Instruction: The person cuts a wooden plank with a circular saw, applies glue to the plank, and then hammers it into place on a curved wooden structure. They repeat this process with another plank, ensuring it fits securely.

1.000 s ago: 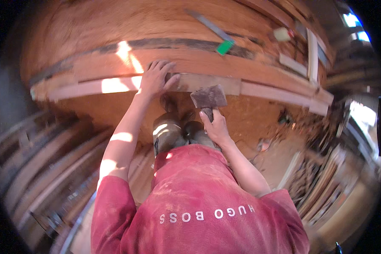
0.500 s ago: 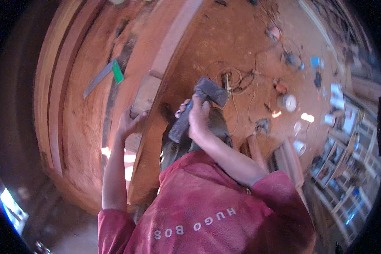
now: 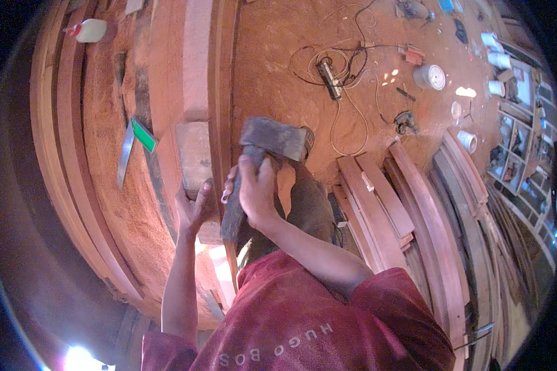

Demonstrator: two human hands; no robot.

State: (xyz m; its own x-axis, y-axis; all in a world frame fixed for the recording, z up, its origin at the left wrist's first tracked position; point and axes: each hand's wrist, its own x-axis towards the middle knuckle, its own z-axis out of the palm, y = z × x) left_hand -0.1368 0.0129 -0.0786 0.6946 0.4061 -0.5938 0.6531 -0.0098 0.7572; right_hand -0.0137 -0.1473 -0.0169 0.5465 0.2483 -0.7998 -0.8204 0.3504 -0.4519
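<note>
**Mallet (image 3: 270, 138) in right hand (image 3: 258, 195), wooden block (image 3: 194, 153) at left hand (image 3: 194, 209)**

We record the right hand closed around the mallet's handle (image 3: 233, 220), head just beyond the knuckles. The left hand sits half open, thumb spread, touching the wooden block, which extends beyond it; whether it grips, we cannot tell. Farther left: green-handled square (image 3: 143, 135).

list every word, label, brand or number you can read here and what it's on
Red shirt: white capital letters, upside down in view; I won't copy printed words.
White bucket: marks too small to read.
White bottle with red cap: no readable text.
Hammer: no text visible.
</note>
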